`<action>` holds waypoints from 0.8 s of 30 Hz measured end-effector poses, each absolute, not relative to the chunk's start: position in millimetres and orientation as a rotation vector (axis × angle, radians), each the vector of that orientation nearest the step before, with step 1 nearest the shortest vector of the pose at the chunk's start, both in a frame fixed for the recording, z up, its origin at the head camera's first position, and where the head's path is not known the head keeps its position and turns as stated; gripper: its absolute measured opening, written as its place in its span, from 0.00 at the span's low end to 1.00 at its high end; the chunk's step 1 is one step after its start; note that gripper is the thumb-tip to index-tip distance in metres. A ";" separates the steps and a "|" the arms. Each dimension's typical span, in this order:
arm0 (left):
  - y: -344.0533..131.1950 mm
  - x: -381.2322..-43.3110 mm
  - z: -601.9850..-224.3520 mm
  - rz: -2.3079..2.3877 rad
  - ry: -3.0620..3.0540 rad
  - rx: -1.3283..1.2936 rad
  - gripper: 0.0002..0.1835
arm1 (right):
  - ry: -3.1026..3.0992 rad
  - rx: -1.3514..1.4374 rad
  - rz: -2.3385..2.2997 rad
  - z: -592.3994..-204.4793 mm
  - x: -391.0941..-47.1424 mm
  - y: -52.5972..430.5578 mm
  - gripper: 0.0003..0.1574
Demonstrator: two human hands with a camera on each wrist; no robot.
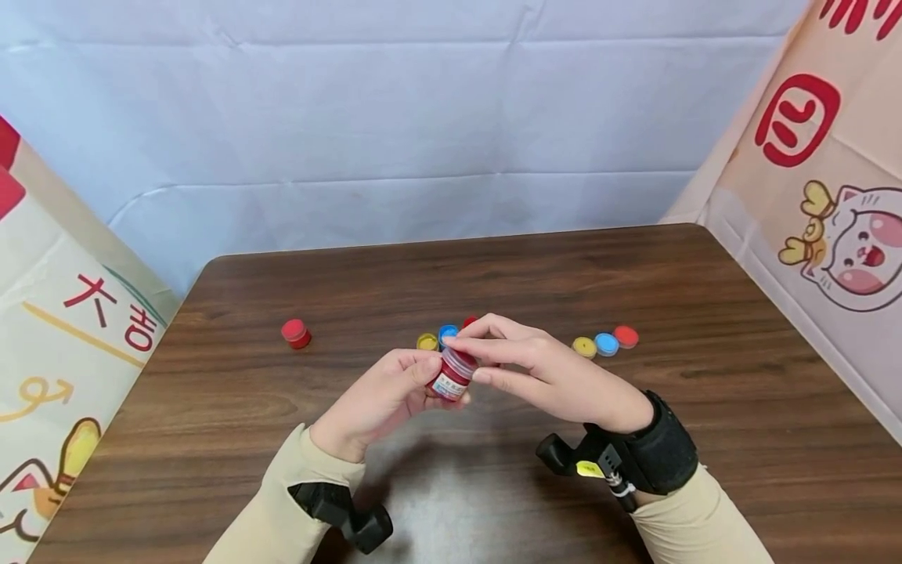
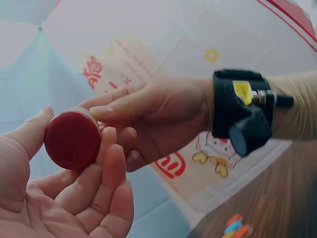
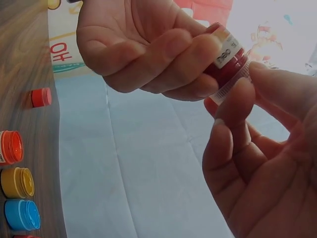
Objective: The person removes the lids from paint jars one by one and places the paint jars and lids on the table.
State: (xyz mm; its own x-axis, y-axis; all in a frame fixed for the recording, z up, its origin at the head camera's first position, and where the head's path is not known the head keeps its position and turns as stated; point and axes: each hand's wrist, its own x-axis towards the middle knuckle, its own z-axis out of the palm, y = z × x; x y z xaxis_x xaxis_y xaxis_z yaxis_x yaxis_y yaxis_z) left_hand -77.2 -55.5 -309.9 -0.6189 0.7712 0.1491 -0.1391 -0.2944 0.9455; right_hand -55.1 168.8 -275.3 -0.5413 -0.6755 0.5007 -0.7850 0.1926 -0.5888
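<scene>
A small jar of dark red paint (image 1: 449, 381) with a white label is held up, tilted, above the table. My left hand (image 1: 386, 398) grips its body between thumb and fingers. At the top, my right hand (image 1: 553, 376) pinches the ribbed clear lid (image 3: 229, 89) with thumb and fingertips, and the lid is on the jar. The left wrist view shows the jar's round red base (image 2: 73, 140) facing the camera. Behind the hands stand open paint jars, a yellow jar (image 1: 427, 341), a blue jar (image 1: 447, 334) and an orange-red jar (image 3: 12, 147), partly hidden in the head view.
Right of the hands lie loose lids: a yellow lid (image 1: 584, 347), a blue lid (image 1: 607, 344) and a red lid (image 1: 625, 337). A capped red jar (image 1: 296, 334) stands alone on the left of the brown wooden table (image 1: 211, 439). Pale cloth (image 1: 423, 117) hangs behind the table.
</scene>
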 end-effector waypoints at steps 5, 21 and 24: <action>-57.1 -76.4 -310.6 1.961 1.229 0.804 0.18 | -2.304 1.445 1.321 -276.3 -55.3 166.7 0.26; -52.7 -74.2 -305.0 2.093 1.815 0.717 0.19 | -2.415 1.103 1.331 -274.7 -55.0 162.9 0.35; -52.4 -72.0 -302.7 2.066 2.047 0.727 0.17 | -2.452 1.022 1.322 -275.7 -55.6 161.0 0.34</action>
State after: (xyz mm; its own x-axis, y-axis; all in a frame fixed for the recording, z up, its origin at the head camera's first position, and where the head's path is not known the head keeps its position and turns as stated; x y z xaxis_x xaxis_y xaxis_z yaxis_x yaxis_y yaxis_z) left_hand -72.0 -52.4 -302.7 -0.8727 0.4282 0.2344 0.2306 -0.0617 0.9711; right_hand -55.6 161.0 -275.7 -0.7496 -0.4875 0.4478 -0.6420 0.3705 -0.6713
